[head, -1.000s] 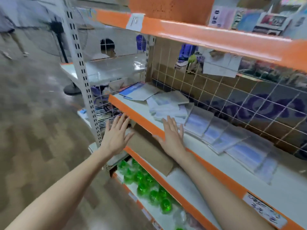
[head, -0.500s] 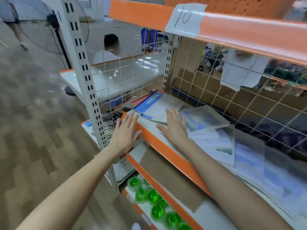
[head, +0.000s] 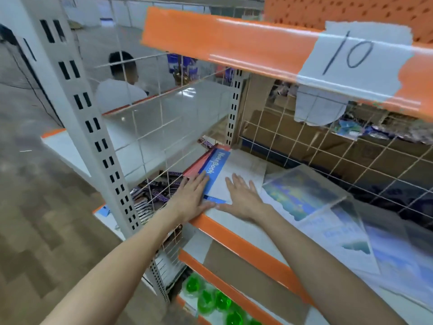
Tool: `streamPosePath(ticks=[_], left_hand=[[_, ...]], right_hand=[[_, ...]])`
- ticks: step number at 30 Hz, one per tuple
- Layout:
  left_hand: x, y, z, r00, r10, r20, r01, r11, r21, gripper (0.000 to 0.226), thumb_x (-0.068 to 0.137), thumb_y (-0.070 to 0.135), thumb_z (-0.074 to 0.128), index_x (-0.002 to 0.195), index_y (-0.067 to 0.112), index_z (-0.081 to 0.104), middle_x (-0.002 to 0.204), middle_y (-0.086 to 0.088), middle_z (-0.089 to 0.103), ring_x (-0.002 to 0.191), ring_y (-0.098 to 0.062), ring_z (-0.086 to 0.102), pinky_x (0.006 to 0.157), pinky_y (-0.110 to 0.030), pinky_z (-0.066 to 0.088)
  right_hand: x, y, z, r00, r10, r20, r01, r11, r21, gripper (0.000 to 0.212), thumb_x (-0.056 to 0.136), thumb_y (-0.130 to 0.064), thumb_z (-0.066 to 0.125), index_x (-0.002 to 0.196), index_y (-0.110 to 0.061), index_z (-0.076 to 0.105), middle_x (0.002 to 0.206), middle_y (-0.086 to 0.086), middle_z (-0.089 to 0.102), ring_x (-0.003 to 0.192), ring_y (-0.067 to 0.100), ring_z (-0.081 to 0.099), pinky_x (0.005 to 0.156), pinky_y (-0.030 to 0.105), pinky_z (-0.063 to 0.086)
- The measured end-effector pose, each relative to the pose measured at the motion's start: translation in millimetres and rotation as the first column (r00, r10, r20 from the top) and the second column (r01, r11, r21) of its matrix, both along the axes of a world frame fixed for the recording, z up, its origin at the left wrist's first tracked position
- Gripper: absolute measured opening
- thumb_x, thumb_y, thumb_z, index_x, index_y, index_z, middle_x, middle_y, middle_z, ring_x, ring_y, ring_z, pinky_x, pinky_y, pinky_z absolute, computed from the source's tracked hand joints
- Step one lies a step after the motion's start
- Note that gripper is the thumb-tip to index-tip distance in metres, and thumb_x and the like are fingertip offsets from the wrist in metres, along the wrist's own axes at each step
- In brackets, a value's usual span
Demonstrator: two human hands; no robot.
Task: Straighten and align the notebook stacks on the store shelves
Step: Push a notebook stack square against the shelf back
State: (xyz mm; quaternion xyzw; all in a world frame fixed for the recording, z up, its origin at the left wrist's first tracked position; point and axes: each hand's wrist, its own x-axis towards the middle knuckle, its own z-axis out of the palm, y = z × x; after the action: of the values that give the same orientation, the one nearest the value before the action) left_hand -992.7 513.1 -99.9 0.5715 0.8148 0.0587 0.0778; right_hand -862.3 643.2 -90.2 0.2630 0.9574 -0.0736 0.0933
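A blue and white notebook stack [head: 236, 170], its spine marked "NoteBook", lies at the left end of the white shelf [head: 241, 233] with the orange front edge. My left hand [head: 192, 198] lies flat with straight fingers on the stack's left side. My right hand [head: 243, 195] presses flat on its white cover, fingers spread. To the right, several plastic-wrapped notebooks [head: 302, 193] with blue and green covers lie fanned and overlapping along the shelf.
A white slotted upright [head: 93, 127] and wire mesh side panel stand left of the stack. An orange shelf rail above carries a label "10" [head: 351, 57]. Green items [head: 210, 299] and a cardboard sheet [head: 248, 270] sit on lower shelves. A seated person [head: 121, 87] is beyond the mesh.
Both hands have moved forward onto the left-end notebook stack; the left hand went from the shelf's orange edge onto the blue spine. The view has come closer to the shelf.
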Motion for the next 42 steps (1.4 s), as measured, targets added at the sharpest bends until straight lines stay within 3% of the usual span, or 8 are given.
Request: streamPosePath(ticks=[7,11,19,26,31,34,38,42], left_hand=[[-7.5,5.0,2.5,0.992,-0.097,0.076,0.103,0.992,-0.078,0.078,0.095,0.054,0.039,0.151,0.016,0.002,0.159,0.001,-0.003,0.145,-0.015,-0.003,0.115,-0.04,-0.005],[-0.7,3.9,2.4,0.988,-0.15,0.02,0.151,0.985,-0.079,0.067,0.098,0.046,0.036,0.151,0.016,0.008,0.159,-0.002,0.001,0.146,-0.017,0.001,0.116,-0.043,0.0],[32.1,-5.6,6.3,0.907,-0.33,-0.26,0.337,0.941,-0.017,0.057,0.099,0.016,0.033,0.15,0.019,0.01,0.158,-0.001,0.011,0.144,-0.017,0.011,0.116,-0.04,0.007],[74.4,-23.3,0.4,0.848,-0.435,-0.302,0.478,0.875,0.081,0.07,0.094,0.003,0.039,0.151,0.024,0.003,0.159,-0.001,0.005,0.145,-0.018,0.008,0.116,-0.035,0.005],[128.0,-28.8,21.7,0.784,-0.509,-0.356,0.61,0.738,0.288,0.063,0.087,-0.007,0.051,0.144,0.014,0.036,0.15,-0.014,0.032,0.137,-0.033,0.032,0.112,-0.044,0.025],[166.1,-26.7,38.4,0.724,-0.54,-0.43,0.69,0.554,0.466,0.05,0.066,-0.01,0.061,0.113,0.004,0.067,0.119,-0.018,0.064,0.105,-0.043,0.061,0.082,-0.06,0.048],[222.2,-19.5,54.0,0.697,-0.557,-0.452,0.712,0.462,0.528,0.05,0.076,0.001,0.033,0.112,0.005,0.068,0.119,-0.016,0.064,0.105,-0.043,0.061,0.083,-0.061,0.046],[296.7,-7.9,55.7,0.659,-0.593,-0.462,0.737,0.389,0.552,0.05,0.078,0.001,0.033,0.114,0.005,0.068,0.119,-0.017,0.063,0.105,-0.043,0.061,0.085,-0.062,0.045]], right_hand=[[4.4,-26.9,0.9,0.991,-0.13,0.015,0.128,0.989,0.078,0.078,0.096,-0.055,0.035,0.152,-0.012,0.004,0.16,0.011,0.0,0.147,0.023,0.0,0.117,0.047,0.0],[18.0,-44.4,2.7,0.988,-0.153,0.01,0.15,0.976,0.161,0.059,0.102,-0.024,0.034,0.151,-0.011,0.005,0.159,0.013,0.003,0.147,0.024,0.002,0.116,0.047,0.003],[64.1,-84.6,13.4,0.964,-0.246,-0.105,0.261,0.951,0.166,0.064,0.094,0.001,0.032,0.152,-0.015,0.011,0.159,0.007,0.009,0.146,0.019,0.009,0.117,0.039,0.002],[128.4,-130.0,10.4,0.896,-0.383,-0.224,0.419,0.896,0.145,0.074,0.089,0.008,0.037,0.152,-0.021,0.011,0.16,0.006,0.005,0.147,0.017,0.005,0.118,0.038,-0.002],[169.9,-146.1,13.6,0.825,-0.489,-0.285,0.547,0.818,0.179,0.074,0.091,0.005,0.037,0.152,-0.017,0.002,0.16,0.008,0.001,0.147,0.018,0.002,0.117,0.037,-0.004],[199.6,-146.6,20.0,0.761,-0.533,-0.37,0.621,0.764,0.175,0.075,0.09,0.007,0.035,0.152,-0.017,-0.001,0.16,0.007,-0.001,0.147,0.017,0.001,0.117,0.035,0.0],[256.2,-142.4,29.1,0.707,-0.545,-0.45,0.679,0.701,0.217,0.082,0.086,0.01,0.039,0.152,-0.018,-0.002,0.16,0.006,-0.003,0.147,0.017,-0.001,0.117,0.035,-0.004],[332.6,-143.3,32.2,0.66,-0.576,-0.483,0.731,0.641,0.234,0.088,0.082,0.009,0.046,0.152,-0.017,0.0,0.16,0.006,-0.002,0.147,0.019,-0.001,0.116,0.035,-0.007]])
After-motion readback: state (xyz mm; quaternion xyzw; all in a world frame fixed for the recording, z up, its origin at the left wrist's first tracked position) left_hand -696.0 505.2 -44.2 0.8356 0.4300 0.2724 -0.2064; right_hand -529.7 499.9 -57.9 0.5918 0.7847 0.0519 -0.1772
